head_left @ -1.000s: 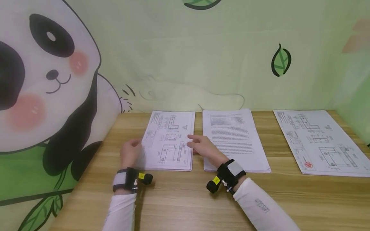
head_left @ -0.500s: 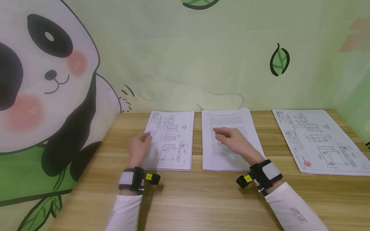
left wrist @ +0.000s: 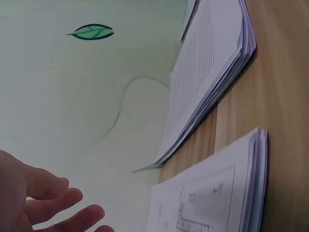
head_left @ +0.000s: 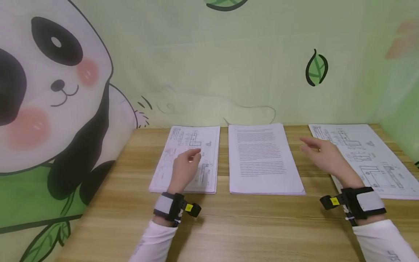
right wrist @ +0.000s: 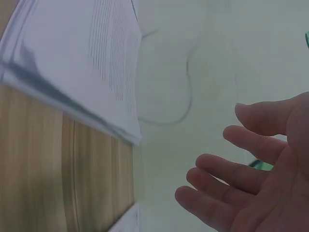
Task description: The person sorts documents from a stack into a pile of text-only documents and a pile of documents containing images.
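Observation:
My left hand point(head_left: 185, 168) is over the left paper stack point(head_left: 163, 174), whose top sheet carries technical drawings. Its fingers point(left wrist: 63, 205) are loosely bent, with nothing between them. The right hand point(head_left: 325, 156) hovers between the middle stack and the right stack, its wrist overlapping the right one's left side. In the right wrist view its fingers point(right wrist: 231, 174) are spread and relaxed, holding nothing. Lines of printed text fill the middle paper stack point(head_left: 262, 153). Drawings cover the right paper stack point(head_left: 379, 156), partly hidden by the right hand and wrist.
The stacks lie in a row on a wooden table point(head_left: 248, 229), near its back edge. Behind it hangs a pale green backdrop point(head_left: 203, 65) with a printed panda point(head_left: 62, 120) at the left. Strips of bare wood separate the stacks.
My right hand has moved right, from the left stack's edge across the middle stack to beside the right stack. The left hand has shifted right over the left stack. The stacks have stayed put.

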`<action>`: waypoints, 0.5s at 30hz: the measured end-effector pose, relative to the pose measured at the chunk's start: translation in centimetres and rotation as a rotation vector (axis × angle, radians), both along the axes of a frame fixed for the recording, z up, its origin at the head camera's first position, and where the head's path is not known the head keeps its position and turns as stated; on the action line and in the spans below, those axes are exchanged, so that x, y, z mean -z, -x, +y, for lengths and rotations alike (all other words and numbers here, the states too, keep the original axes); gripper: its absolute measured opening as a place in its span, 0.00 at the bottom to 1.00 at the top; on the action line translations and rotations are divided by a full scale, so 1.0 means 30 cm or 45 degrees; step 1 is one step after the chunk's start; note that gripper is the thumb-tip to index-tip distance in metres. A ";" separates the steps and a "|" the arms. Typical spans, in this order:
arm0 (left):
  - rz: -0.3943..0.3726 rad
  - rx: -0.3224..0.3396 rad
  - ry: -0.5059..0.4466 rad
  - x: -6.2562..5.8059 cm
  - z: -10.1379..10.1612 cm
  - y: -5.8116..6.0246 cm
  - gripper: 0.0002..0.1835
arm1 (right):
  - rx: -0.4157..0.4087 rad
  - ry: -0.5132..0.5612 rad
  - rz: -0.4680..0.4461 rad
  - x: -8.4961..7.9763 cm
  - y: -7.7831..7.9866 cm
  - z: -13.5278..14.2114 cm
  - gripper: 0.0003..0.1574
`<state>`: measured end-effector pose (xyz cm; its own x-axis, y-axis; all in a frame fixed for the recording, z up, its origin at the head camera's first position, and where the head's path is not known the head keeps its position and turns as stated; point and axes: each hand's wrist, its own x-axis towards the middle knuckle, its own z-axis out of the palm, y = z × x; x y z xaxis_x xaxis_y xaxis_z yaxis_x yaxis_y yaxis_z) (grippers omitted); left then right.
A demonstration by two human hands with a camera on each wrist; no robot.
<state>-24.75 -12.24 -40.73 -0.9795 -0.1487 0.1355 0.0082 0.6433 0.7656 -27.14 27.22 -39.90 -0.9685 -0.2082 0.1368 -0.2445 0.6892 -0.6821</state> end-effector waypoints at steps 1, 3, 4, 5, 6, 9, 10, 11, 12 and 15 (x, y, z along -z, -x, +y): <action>0.008 0.025 -0.001 0.000 0.017 -0.004 0.18 | 0.020 -0.029 0.017 0.001 -0.004 0.029 0.37; 0.019 0.066 -0.004 0.003 0.048 -0.010 0.18 | 0.057 -0.073 0.047 0.006 -0.009 0.089 0.37; 0.021 0.085 -0.007 0.005 0.061 -0.013 0.18 | 0.080 -0.097 0.050 0.010 -0.011 0.120 0.38; 0.020 0.102 -0.015 0.006 0.074 -0.016 0.17 | 0.101 -0.119 0.044 0.016 -0.012 0.150 0.38; 0.019 0.120 -0.026 0.007 0.087 -0.020 0.17 | 0.122 -0.141 0.035 0.022 -0.011 0.180 0.38; 0.013 0.185 -0.035 0.015 0.126 -0.028 0.17 | 0.183 -0.188 -0.034 0.050 -0.003 0.276 0.40; 0.009 0.213 -0.043 0.018 0.140 -0.032 0.17 | 0.212 -0.209 -0.051 0.064 0.001 0.309 0.41; 0.008 0.243 -0.055 0.017 0.150 -0.035 0.18 | 0.234 -0.221 -0.073 0.078 0.008 0.339 0.43; 0.003 0.273 -0.069 0.018 0.159 -0.037 0.18 | 0.256 -0.227 -0.085 0.094 0.014 0.368 0.44; -0.024 0.345 -0.157 0.016 0.186 -0.044 0.18 | 0.334 -0.239 -0.102 0.145 0.031 0.447 0.47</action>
